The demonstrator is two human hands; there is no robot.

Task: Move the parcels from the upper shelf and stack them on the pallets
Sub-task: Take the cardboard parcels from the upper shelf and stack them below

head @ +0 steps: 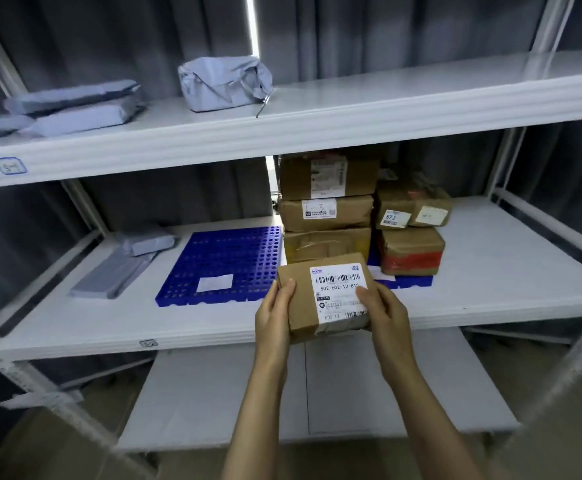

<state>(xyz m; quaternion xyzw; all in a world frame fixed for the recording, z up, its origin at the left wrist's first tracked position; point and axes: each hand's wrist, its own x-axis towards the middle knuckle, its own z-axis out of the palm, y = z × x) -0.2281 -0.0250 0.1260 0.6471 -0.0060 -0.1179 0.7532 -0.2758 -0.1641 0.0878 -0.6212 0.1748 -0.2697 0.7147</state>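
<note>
Shelf, stacked boxes (blue pallet beside); parcel gripped in left hand, right hand

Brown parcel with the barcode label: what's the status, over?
Left hand and right hand both grip the brown parcel. Held just short of the blue pallet. Only a white slip lies there.

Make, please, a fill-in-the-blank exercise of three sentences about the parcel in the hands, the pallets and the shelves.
The left hand and right hand hold a parcel of ____ cardboard.
The pallet with only a white slip on it is ____ in colour.
The stacked boxes stand on the ____ shelf.
Missing words: brown; blue; middle.
</note>
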